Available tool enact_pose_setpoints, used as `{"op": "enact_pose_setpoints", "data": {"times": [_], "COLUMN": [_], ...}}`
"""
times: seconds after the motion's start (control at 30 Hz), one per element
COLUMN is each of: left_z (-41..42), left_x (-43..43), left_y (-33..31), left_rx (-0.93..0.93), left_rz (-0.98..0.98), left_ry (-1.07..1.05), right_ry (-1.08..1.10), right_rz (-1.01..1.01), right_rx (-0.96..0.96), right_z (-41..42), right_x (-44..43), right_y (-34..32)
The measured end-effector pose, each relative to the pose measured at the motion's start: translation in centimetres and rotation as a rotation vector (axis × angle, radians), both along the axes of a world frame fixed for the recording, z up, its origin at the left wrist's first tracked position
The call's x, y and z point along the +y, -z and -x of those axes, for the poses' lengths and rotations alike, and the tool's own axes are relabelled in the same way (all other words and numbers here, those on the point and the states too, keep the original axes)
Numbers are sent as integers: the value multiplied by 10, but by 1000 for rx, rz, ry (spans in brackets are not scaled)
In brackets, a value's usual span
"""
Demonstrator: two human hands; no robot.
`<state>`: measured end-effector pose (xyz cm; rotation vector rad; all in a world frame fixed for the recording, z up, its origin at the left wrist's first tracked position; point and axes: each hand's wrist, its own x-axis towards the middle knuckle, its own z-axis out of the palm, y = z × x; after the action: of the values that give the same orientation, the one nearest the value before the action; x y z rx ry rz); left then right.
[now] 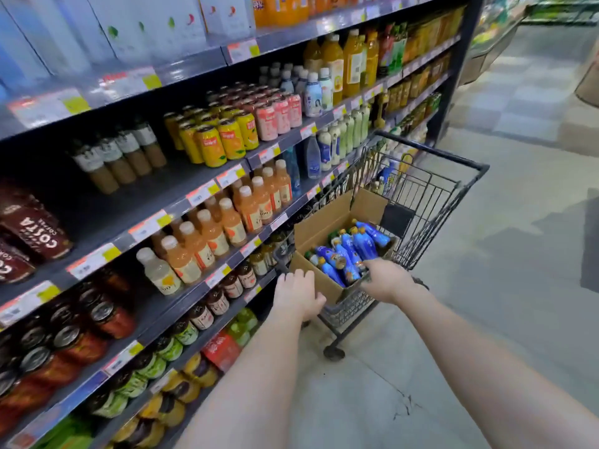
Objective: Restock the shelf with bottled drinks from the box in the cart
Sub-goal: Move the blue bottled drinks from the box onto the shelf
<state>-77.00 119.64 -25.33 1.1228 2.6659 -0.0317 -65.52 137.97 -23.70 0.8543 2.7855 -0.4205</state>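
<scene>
Supermarket drinks aisle: a stocked shelf [176,210] runs along the left, and a wire cart [421,147] stands on the grey floor [486,286] just beside it. An open cardboard box [324,222] sits at the cart's near end, with blue bottles [363,243] lying packed inside. The person's left hand [298,294] grips the box's near left corner, fingers curled over the edge. The right hand [387,277] reaches over the box's near right edge among the bottles. Its fingers are hidden, so any grasp cannot be told.
</scene>
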Motion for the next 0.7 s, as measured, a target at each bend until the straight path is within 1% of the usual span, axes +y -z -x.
{"op": "enact_pose_setpoints", "data": {"times": [0.1,0.23,0.4,0.5,0.57,0.7], "left_z": [15,50,105,142,159,189], "left_x": [47,87,122,143,154,169], "left_y": [1,14,47,71,84,108], "left_rx": [-37,-67,-153,-213,-274,-347], "left_rz": [13,73,86,74,61,80], "left_ry": [-95,-143,-218,-239,-266,-321], "right_ry": [-37,-55,-73,-123,-166,-178], "right_rz": [1,64,108,118,121,149], "right_rx": [-25,-92,-160,-211,-236,-293], "right_z": [28,65,122,162,184,224], "right_x": [49,94,131,147,155,175], "right_y": [0,18,52,68,81,110]}}
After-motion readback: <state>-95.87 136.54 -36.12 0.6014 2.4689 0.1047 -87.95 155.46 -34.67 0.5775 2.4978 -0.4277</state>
